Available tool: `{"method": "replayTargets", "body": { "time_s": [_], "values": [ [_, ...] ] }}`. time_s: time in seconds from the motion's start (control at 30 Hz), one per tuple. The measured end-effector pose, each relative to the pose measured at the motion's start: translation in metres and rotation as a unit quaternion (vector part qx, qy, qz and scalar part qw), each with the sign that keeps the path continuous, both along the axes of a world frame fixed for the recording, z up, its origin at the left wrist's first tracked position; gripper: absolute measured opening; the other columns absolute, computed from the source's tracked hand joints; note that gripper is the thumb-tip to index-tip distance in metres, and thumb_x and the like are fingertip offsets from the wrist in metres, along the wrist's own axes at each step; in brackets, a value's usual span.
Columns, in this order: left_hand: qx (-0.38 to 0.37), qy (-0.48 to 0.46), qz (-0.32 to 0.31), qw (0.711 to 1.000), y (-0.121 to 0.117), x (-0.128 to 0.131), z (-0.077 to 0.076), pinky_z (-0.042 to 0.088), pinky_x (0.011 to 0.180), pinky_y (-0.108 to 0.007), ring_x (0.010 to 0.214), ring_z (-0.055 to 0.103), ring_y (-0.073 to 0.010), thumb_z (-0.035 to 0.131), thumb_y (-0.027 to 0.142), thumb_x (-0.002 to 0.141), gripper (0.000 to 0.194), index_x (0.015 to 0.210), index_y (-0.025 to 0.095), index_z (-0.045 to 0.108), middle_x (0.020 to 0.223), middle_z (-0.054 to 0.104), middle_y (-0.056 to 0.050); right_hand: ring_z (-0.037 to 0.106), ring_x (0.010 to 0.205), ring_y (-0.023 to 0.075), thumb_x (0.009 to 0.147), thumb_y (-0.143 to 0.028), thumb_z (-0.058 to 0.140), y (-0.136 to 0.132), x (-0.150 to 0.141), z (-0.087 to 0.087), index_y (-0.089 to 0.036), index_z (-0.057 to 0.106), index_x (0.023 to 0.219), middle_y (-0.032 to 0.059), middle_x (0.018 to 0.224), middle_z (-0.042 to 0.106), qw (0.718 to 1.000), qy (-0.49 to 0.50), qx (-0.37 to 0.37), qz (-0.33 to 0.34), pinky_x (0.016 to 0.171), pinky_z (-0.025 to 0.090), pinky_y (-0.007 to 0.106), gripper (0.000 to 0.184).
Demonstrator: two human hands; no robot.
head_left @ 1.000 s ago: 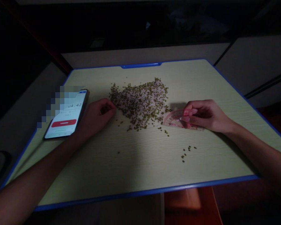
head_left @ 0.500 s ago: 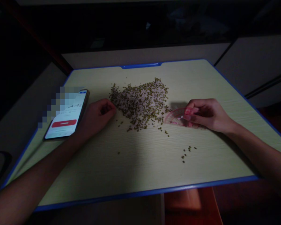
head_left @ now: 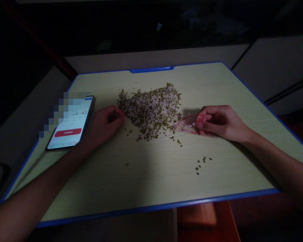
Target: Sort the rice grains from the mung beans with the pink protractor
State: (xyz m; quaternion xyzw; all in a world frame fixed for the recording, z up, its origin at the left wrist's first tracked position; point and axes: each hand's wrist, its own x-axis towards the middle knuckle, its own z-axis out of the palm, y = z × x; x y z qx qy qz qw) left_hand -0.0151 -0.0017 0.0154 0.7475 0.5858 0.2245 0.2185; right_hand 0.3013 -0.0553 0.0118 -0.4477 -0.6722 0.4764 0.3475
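A mixed heap of small green beans and pale grains (head_left: 151,109) lies spread on the light wood-grain table. At its left edge rests my left hand (head_left: 106,124), its fingers loosely curled and closed, thumb and forefinger meeting; I see nothing in it. To the right of the heap, my right hand (head_left: 219,122) pinches a clear pinkish protractor (head_left: 185,124) between thumb and fingers. The protractor's curved left end touches or nearly touches the heap's right edge. A few loose beans (head_left: 200,164) lie apart, nearer the front.
A phone (head_left: 70,126) with a lit timer screen lies left of my left hand, close to its wrist. The table (head_left: 166,181) has a blue rim, with a blue handle piece (head_left: 151,70) at its far edge. Dark glossy panels stand behind.
The whole scene has shifted very slightly in view. The protractor and right hand have moved a little to the left. My left hand and the heap look the same.
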Motion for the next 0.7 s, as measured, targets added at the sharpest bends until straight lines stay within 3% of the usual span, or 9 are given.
{"method": "replayTargets", "body": {
  "time_s": [0.7],
  "values": [
    [0.009, -0.014, 0.009, 1.0, 0.0014, 0.0, -0.0013, 0.039, 0.062, -0.025, 0.065, 0.051, -0.0118, 0.05, 0.027, 0.072, 0.01, 0.073, 0.018, 0.056, 0.068, 0.056, 0.002, 0.043, 0.043, 0.0052, 0.075, -0.02, 0.06, 0.0011, -0.0065, 0.0021, -0.016, 0.052, 0.069, -0.0014, 0.052, 0.053, 1.0, -0.007, -0.011, 0.011, 0.038, 0.031, 0.017, 0.011]
  ]
}}
